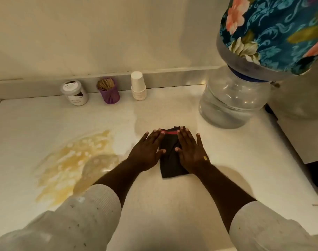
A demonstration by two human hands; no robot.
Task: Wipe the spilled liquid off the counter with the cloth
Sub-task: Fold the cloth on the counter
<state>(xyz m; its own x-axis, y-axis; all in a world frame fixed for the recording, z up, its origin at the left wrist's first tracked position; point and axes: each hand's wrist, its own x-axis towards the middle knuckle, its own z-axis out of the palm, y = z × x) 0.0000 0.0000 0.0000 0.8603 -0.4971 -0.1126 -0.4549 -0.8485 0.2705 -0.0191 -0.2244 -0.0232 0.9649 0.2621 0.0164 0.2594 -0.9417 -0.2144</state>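
Note:
A dark folded cloth (170, 160) with a red stripe at its far end lies flat on the white counter (227, 160), near the middle. My left hand (147, 151) rests palm down on the cloth's left edge, fingers spread. My right hand (190, 151) presses flat on its right side. A yellowish spill (73, 163) spreads over the counter to the left of my left forearm, apart from the cloth. A thinner wet patch (142, 122) lies just beyond the cloth.
Against the back wall stand a lidded jar (74, 92), a purple holder of wooden sticks (109, 91) and a stack of paper cups (138, 86). A large water bottle (232, 100) with a floral cover (274, 31) stands at the right.

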